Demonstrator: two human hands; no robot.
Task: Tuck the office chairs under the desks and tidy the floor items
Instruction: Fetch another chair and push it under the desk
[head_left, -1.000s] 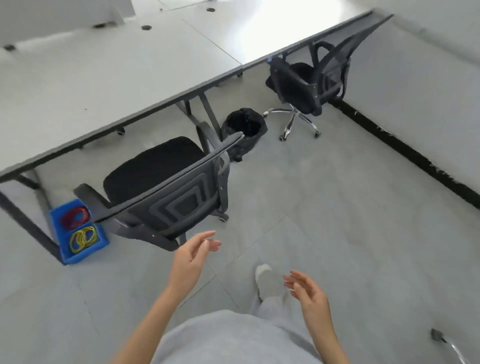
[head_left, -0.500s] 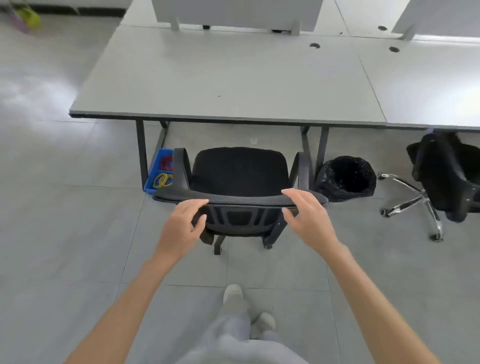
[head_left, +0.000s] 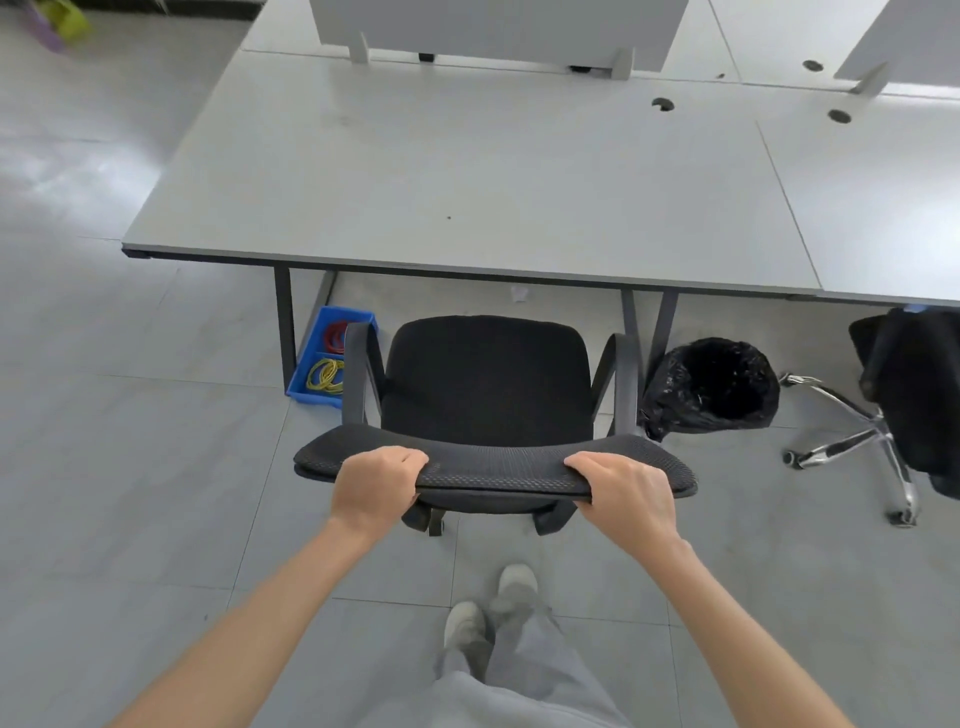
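From my remote feed, a blue bin is sitting on the floor by the desk leg, holding red bands and yellow bands in separate compartments. My left hand and right hand are both curling over the top of the black office chair, which is standing in front of the grey desk, seat just short of its edge. A black-lined waste bin is standing right of it, a second chair beyond, on grey tile floor.
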